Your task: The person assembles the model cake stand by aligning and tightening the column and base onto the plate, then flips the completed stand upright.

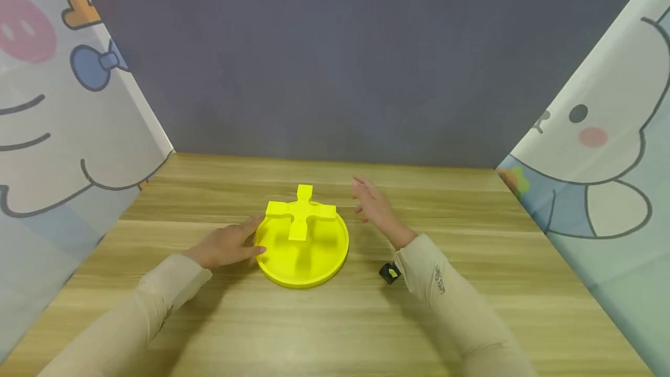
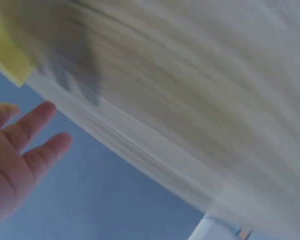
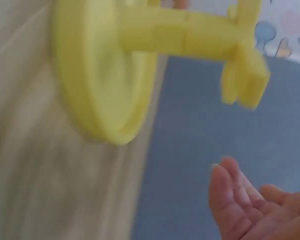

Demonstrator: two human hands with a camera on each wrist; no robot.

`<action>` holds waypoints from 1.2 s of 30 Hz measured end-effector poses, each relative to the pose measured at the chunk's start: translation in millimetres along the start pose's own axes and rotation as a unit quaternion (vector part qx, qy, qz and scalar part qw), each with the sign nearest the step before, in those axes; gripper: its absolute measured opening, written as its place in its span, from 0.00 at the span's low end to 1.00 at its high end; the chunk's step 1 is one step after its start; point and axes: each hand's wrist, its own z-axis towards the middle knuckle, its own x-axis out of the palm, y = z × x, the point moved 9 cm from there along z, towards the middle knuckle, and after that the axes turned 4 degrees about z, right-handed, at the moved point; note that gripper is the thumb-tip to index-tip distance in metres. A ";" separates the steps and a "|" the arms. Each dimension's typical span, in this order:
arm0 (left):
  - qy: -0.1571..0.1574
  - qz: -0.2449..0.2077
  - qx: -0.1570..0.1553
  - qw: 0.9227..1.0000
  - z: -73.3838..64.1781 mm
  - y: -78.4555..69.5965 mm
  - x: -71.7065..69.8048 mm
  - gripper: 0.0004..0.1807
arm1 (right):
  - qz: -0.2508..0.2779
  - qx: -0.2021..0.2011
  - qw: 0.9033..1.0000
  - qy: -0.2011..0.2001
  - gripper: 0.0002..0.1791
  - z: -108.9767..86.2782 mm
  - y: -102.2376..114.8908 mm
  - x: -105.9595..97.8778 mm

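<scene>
A bright yellow stand (image 1: 302, 263) sits on the wooden table, with a round rimmed base, a post and a cross-shaped top (image 1: 300, 212). My left hand (image 1: 228, 243) is at the left side of the base, fingers extended and thumb right at the rim. In the left wrist view only the stand's edge (image 2: 10, 55) shows. My right hand (image 1: 378, 209) is held to the right of the stand, apart from it, palm turned inward with fingers loosely extended. The right wrist view shows the post (image 3: 175, 31) from the side, and nothing in that hand.
A small black object (image 1: 389, 273) with a yellow mark lies on the table (image 1: 324, 330) beside my right sleeve. Behind the table rises a dark grey panel (image 1: 335, 63). Cartoon-printed sheets flank the left (image 1: 63, 115) and right (image 1: 617, 191) sides.
</scene>
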 end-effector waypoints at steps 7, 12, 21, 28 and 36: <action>-0.026 -0.353 -0.118 0.928 -4.1 17.0 -15.4 0.41 | -0.066 0.057 0.995 0.047 0.31 3.1 -36.5 -1.0; 0.036 -0.326 -0.164 0.930 -8.5 24.4 8.2 0.44 | -0.123 0.078 0.980 0.135 0.36 -1.2 -52.8 20.8; 0.056 -0.304 -0.184 0.933 -11.6 27.7 20.5 0.45 | -0.123 0.138 0.968 0.168 0.37 -7.4 -69.6 36.5; 0.118 -0.264 -0.185 0.939 -9.9 17.1 23.7 0.49 | -0.107 0.160 0.965 0.181 0.40 -7.1 -76.4 42.6; 0.149 -0.253 -0.201 0.935 -0.7 16.8 29.3 0.51 | -0.025 0.200 0.962 0.185 0.46 -8.6 -85.7 50.8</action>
